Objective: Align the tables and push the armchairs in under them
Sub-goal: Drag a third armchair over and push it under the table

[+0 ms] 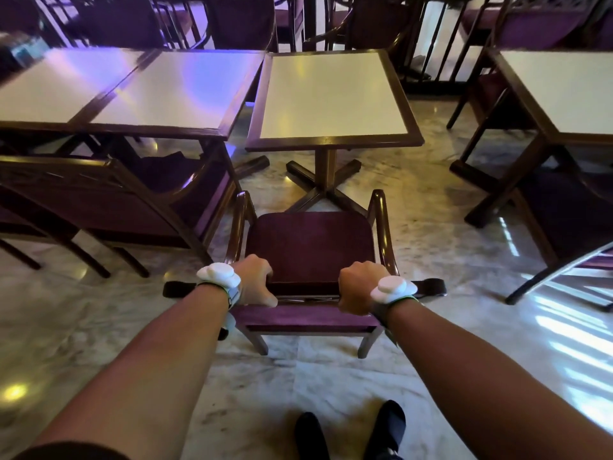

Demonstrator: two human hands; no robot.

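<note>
A dark wooden armchair (308, 247) with a maroon seat stands in front of me, its back towards me. My left hand (257, 280) grips the left end of the chair's top rail, and my right hand (356, 285) grips the right end. The chair's front faces a square white-topped pedestal table (331, 94) with a dark wood rim. The seat lies short of the table's near edge, over the cross-shaped base (326, 187). That table stands slightly apart from, and at a slight angle to, the white-topped tables on the left (159, 91).
Another armchair (109, 200) sits tucked under the left tables. A further table (564, 94) with a chair (560, 220) stands at the right. More chairs line the far side. The floor is glossy marble; my feet (351, 433) show at the bottom.
</note>
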